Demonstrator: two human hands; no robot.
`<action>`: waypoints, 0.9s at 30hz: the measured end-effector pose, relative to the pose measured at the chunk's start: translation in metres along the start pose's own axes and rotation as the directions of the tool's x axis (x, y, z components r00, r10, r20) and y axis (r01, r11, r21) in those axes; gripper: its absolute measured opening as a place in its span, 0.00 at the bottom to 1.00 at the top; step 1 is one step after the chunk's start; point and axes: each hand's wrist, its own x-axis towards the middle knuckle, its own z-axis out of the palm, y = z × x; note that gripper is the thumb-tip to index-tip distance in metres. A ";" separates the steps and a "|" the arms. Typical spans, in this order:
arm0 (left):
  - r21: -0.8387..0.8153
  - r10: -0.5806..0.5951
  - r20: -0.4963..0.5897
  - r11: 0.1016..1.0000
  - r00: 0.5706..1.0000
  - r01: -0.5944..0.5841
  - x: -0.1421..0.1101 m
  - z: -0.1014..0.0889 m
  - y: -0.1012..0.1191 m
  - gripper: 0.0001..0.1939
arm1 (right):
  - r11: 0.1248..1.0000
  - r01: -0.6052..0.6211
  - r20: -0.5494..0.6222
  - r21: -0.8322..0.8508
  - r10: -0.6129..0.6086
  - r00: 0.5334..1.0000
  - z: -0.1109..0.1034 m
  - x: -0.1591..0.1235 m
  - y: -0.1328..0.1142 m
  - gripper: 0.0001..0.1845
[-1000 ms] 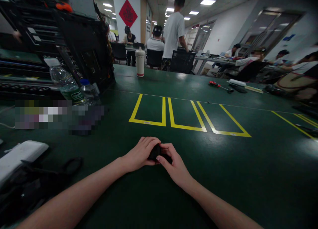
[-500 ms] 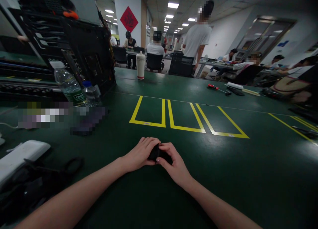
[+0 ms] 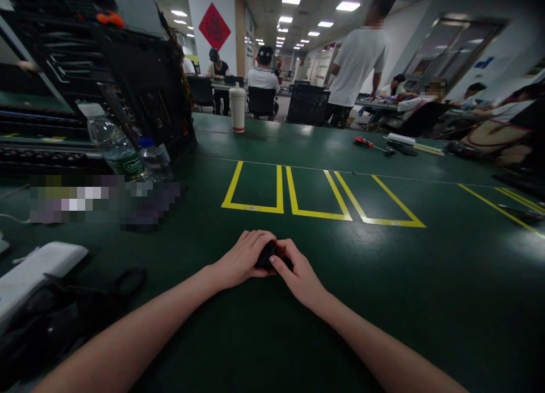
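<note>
Toward the near edge of the worktop (image 3: 409, 285), the black object (image 3: 264, 255) is held between the left hand (image 3: 242, 259) and right hand (image 3: 301, 275); it is best steadied with light, even fingertip pressure.

Shared workshop-like office: long green table (image 3: 426, 279), chairs (image 3: 307, 104), computer hardware (image 3: 145, 86).

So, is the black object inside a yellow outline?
No, the left hand and right hand hold the black object nearer than the yellow outlines.
</note>
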 end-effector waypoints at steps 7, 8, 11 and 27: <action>0.000 0.008 0.008 1.000 1.000 -0.008 0.000 -0.001 0.000 0.30 | 1.000 0.022 -0.003 0.022 -0.021 1.000 -0.001 -0.003 0.000 0.10; 0.002 0.012 0.010 1.000 1.000 -0.012 -0.001 -0.001 -0.001 0.30 | 0.999 0.014 -0.002 0.041 -0.014 1.000 -0.002 -0.003 -0.001 0.08; 0.000 0.014 0.004 1.000 1.000 -0.014 -0.001 0.000 -0.001 0.29 | 0.994 -0.017 0.004 0.110 0.017 1.000 -0.002 -0.002 -0.002 0.08; 0.004 0.008 -0.034 1.000 0.999 -0.008 0.000 0.005 -0.004 0.31 | 0.998 0.014 -0.016 0.062 -0.013 1.000 -0.002 -0.005 -0.001 0.08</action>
